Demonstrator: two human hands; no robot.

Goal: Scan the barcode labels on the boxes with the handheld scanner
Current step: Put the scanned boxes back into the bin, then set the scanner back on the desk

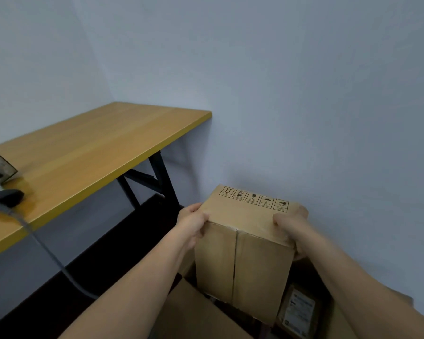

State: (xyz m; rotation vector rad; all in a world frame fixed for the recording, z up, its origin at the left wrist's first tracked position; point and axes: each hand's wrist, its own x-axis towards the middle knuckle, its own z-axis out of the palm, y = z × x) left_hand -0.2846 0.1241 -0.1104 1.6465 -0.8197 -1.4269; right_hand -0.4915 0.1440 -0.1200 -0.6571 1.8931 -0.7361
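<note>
Five handling pictograms on the box point(245, 223); label text illegible

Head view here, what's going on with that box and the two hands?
A person grips a cardboard box from both sides, left hand on its left edge and right hand on its right, holding it over a larger open carton. Another labelled box lies inside that carton. The handheld scanner rests untouched on the wooden table to the left, its cable hanging off the edge. No barcode label is visible on the held box, so nothing is being scanned at this moment.
</note>
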